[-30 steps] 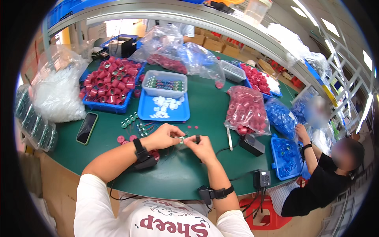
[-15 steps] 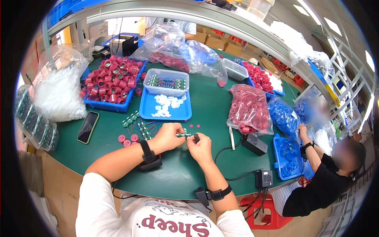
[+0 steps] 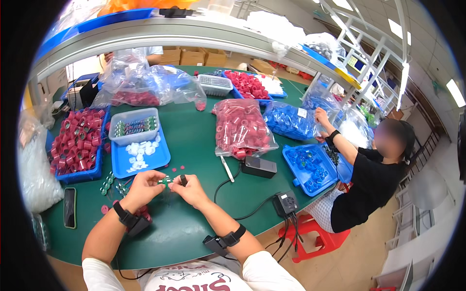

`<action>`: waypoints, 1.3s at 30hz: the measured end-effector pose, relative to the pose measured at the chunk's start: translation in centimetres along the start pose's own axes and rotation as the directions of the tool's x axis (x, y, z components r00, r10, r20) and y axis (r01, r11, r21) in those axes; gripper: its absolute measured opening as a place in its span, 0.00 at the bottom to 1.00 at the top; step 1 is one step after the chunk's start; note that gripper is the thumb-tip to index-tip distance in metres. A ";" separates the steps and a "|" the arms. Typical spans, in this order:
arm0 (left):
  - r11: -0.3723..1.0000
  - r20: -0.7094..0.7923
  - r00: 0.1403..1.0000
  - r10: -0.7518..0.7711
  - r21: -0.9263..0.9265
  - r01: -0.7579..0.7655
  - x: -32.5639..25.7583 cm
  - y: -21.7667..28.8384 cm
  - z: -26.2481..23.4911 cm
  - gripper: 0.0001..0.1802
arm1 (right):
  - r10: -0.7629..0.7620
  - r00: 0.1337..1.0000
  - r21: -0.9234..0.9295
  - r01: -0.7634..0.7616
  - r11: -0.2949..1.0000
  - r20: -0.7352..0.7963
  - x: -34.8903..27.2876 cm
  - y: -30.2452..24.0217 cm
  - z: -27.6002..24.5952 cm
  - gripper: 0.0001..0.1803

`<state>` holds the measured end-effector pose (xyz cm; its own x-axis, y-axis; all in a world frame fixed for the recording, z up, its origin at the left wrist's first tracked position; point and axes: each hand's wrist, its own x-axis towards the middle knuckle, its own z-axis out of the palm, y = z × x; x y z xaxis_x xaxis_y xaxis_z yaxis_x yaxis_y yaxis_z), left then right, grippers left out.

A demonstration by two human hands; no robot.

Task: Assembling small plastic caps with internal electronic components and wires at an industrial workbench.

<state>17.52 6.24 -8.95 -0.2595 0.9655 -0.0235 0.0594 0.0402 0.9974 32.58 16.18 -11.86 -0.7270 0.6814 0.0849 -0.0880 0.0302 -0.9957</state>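
My left hand [image 3: 144,189] is closed, its fingertips pinching a small green circuit board [image 3: 166,180]. My right hand [image 3: 193,192] is closed around a short dark cylindrical tool [image 3: 183,180], its fingers meeting the board's right side; the tool's tip is hidden by the hand. Just left of my left hand lie more green circuit boards [image 3: 108,183] with thin wires. Pink round caps [image 3: 105,209] lie near my left wrist, partly covered by the forearm. Beyond my hands a blue tray [image 3: 164,156] bears small white caps [image 3: 141,154] and a clear bin [image 3: 115,137] of wired boards.
A blue crate [image 3: 97,172] of dark pink cups and a phone [image 3: 70,207] are at left. A bag of pink cups [image 3: 242,127], a white pen-like stick [image 3: 226,169] and a black box [image 3: 259,166] lie to the right. A co-worker [image 3: 374,179] sits by a blue tray [image 3: 290,156].
The whole view has swung to the right, so the table's things appear further left. Both hands stay together at the board, with the same tool in the right one.
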 end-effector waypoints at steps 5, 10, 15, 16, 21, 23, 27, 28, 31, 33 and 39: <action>0.994 -0.085 0.996 0.002 0.108 0.007 0.4 0.1 1.3 0.07 | 0.001 0.995 -0.306 -0.030 0.952 -0.095 -0.6 -2.0 0.0 0.08; 0.827 -0.173 0.966 0.191 0.558 -0.063 0.8 0.8 2.1 0.09 | -0.292 0.938 -0.610 0.122 0.783 -0.188 -0.3 -1.6 1.0 0.09; 0.977 -0.159 0.987 -0.004 0.211 0.038 0.4 0.4 -0.2 0.08 | -0.151 0.983 -0.810 0.002 0.586 -0.107 -0.1 -2.3 0.2 0.10; 0.990 -0.078 0.987 -0.141 -0.012 0.141 -0.1 1.6 -0.1 0.09 | -0.034 0.993 -0.845 -0.081 0.529 -0.117 -0.2 -2.7 0.0 0.10; 0.887 0.156 0.975 -0.160 -0.411 0.211 0.2 1.2 0.2 0.13 | -0.413 0.897 -0.628 0.233 0.742 -0.155 -0.5 -2.2 -2.1 0.08; 0.838 0.194 0.969 -0.153 -0.494 0.231 -0.3 1.2 0.4 0.14 | -0.370 0.916 -0.445 0.269 0.854 -0.156 -0.9 -3.2 -1.6 0.06; 0.780 0.196 0.971 -0.137 -0.583 0.228 -1.3 0.8 0.7 0.14 | -0.287 0.955 -0.182 0.271 0.945 -0.071 -1.7 -4.2 -0.4 0.03; 0.795 0.177 0.975 -0.131 -0.569 0.210 -1.5 0.6 0.8 0.14 | -0.261 0.962 -0.180 0.244 0.953 -0.080 -1.8 -4.2 -0.2 0.03; 0.825 0.097 0.984 -0.147 -0.536 0.176 -1.8 0.8 1.7 0.15 | -0.257 0.962 -0.212 0.234 0.949 -0.091 -2.0 -4.2 0.6 0.02; 0.865 0.071 0.988 -0.134 -0.479 0.152 -2.2 1.3 2.2 0.16 | -0.273 0.955 -0.202 0.246 0.948 -0.118 -2.0 -3.7 0.8 0.03; 0.793 -0.173 0.840 0.514 -0.277 -0.543 -5.4 8.3 1.4 0.10 | -0.317 0.923 -0.104 0.301 0.948 -0.219 -1.8 -3.7 -0.7 0.02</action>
<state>20.74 1.76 -0.60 -0.3540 0.7871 0.5050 -0.0792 -0.5633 0.8225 34.70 15.31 -8.38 -0.4937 0.7794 0.3856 -0.2314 0.3097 -0.9222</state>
